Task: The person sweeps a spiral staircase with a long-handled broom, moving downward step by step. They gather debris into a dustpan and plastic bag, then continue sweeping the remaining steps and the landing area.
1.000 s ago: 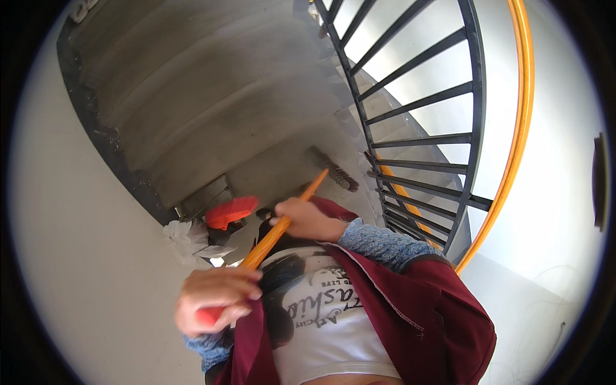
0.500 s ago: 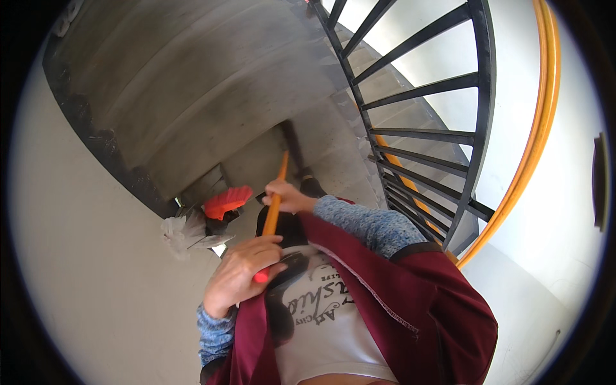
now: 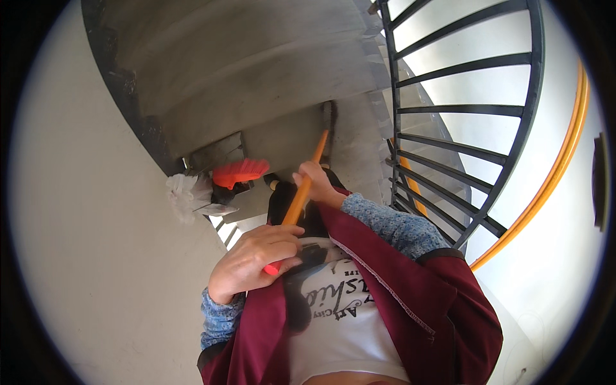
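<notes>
Nearest, the left hand (image 3: 256, 260) is wrapped around the orange pole (image 3: 298, 208) at its red end cap. The right hand (image 3: 316, 184) grips the same pole farther along; it slants away from the body between both hands. At the pole's far end, a dark brush head (image 3: 329, 125) lies low over the grey steps (image 3: 256, 77), too blurred to tell whether its bristles touch. Sweeping looks to be under way, judging from that hold. Left of the pole, a red brush head (image 3: 240, 172) and a whitish plastic bag (image 3: 186, 192) are untouched by either hand. Beyond the pole, more steps run on; no gathered pile is distinguishable, so which are done and which are left cannot be told. A black railing (image 3: 462, 109) stands right of the pole.
</notes>
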Demonstrator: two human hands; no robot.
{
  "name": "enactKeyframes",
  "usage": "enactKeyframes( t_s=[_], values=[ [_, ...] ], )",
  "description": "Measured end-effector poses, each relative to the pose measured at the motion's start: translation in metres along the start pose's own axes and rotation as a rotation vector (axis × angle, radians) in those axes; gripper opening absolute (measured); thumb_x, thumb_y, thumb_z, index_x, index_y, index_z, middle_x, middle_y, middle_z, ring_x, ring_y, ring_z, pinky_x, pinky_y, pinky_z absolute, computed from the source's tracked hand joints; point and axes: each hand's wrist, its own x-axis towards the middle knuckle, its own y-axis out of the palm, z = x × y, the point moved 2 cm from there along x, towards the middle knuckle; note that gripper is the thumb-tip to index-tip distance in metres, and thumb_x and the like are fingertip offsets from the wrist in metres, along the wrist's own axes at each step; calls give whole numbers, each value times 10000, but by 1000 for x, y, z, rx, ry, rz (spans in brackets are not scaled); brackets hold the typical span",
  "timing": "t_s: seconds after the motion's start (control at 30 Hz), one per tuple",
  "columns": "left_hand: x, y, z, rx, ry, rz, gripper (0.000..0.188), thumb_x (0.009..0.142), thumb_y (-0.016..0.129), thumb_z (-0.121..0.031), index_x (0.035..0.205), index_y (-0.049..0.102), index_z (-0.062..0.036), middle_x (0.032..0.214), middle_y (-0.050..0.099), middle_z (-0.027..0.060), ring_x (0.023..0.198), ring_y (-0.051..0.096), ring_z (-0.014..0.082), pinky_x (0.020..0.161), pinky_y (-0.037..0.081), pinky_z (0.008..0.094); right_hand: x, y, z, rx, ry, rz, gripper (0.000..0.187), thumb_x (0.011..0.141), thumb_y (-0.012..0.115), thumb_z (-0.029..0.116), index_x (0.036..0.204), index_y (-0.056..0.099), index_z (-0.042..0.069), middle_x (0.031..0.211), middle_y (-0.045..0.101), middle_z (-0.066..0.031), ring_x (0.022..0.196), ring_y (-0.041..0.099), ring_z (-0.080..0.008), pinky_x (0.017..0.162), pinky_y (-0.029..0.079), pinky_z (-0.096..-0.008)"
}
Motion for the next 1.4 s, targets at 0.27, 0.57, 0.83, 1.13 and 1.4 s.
enactKeyframes(
  t_s=[0.27, 0.57, 0.83, 1.13, 1.4],
  values=[
    [-92, -51, 8, 35, -45, -127, 230, 734, 829, -89, 801, 612, -46, 926, 715, 88, 1009, 705, 341, 765, 580, 418, 8, 123, 67, 228, -38, 282, 240, 860, 713, 139, 783, 503, 52, 742, 529, -139, 737, 536, -349, 685, 420, -432],
    [-209, -91, 217, -261, -549, -900, 446, 984, 618, -161, 1398, 514, -30, 1335, 600, 136, 1236, 574, 249, 1048, 441, 376, 46, 15, 57, -232, -47, 285, 194, 862, 720, 155, 988, 623, 45, 1084, 615, -143, 975, 602, -328, 904, 475, -398],
    [-280, -42, 419, 221, -984, -1208, 584, 908, 705, -285, 1372, 494, -2, 1249, 622, 256, 1153, 616, 370, 993, 485, 438, 28, -92, -30, -71, 482, 594, 341, 916, 695, 140, 1233, 593, 69, 1131, 629, -91, 1043, 609, -182, 917, 479, -305],
    [-277, -52, 485, 324, -1067, -1098, 593, 926, 656, -381, 1348, 496, 4, 1241, 634, 279, 1154, 609, 451, 963, 490, 482, -2, -87, -60, 459, 806, 434, 338, 988, 608, 79, 1323, 570, 52, 1194, 634, -99, 1080, 650, -191, 955, 546, -337],
    [-267, -30, 476, 577, -1107, -1122, 374, 1007, 534, -425, 1058, 550, -54, 923, 701, 237, 839, 665, 471, 708, 501, 564, -10, -57, -38, 668, 1397, 251, 407, 1042, 527, 235, 1375, 466, 10, 992, 669, -160, 685, 664, -143, 549, 579, -227]
  ],
)
